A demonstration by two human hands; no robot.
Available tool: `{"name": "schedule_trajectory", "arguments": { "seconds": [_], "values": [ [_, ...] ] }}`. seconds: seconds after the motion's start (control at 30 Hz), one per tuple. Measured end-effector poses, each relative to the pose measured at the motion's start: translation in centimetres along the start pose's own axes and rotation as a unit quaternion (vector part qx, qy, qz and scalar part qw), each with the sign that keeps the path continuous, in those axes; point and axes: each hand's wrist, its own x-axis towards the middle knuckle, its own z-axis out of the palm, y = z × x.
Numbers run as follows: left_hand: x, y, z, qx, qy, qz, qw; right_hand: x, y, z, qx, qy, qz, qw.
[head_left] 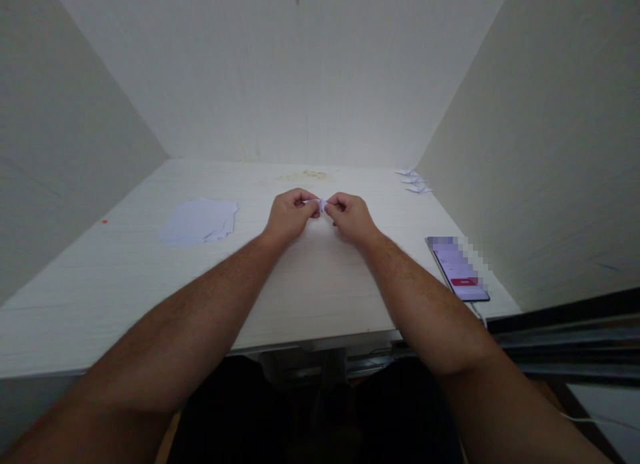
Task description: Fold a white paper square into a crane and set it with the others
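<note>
Near the middle of the white table, a small folded piece of white paper (322, 205) is held between both hands. My left hand (294, 213) pinches its left side with thumb and index finger. On the right side, the thumb and fingers of my right hand (349, 215) are closed on the same piece. The fingertips hide much of the paper. A loose stack of white paper sheets (200, 221) lies to the left of my left hand. Several small folded paper shapes (414, 181) sit in a row at the table's back right corner.
A phone (459, 269) with a lit screen and a white cable (479, 314) lies at the right edge of the table (320, 297). Walls enclose the table at the back and both sides. A small red spot (105, 222) is at the far left.
</note>
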Motion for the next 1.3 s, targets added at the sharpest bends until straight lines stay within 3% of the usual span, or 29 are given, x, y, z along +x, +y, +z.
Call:
{"name": "schedule_trajectory", "arguments": {
  "seconds": [0.13,0.3,0.6,0.93,1.3],
  "values": [
    [0.2,0.1,-0.3,-0.156,-0.053,-0.078,0.983,0.1,-0.5,-0.5,0.064,-0.051,0.014,0.997],
    [0.1,0.4,-0.7,-0.241,-0.106,-0.110,0.958,0.0,-1.0,-1.0,0.169,-0.104,0.034,0.980],
    [0.1,0.7,-0.9,-0.297,-0.145,-0.120,0.936,0.0,-0.6,-1.0,0.280,-0.131,0.057,0.949],
    [0.1,1.1,-1.4,-0.334,-0.193,-0.184,0.904,-0.4,-0.4,-1.1,0.338,-0.197,0.064,0.918],
    [-0.4,1.6,-1.5,-0.344,-0.157,-0.179,0.908,-0.9,-1.2,-1.5,0.357,-0.230,0.064,0.903]
  ]
}}
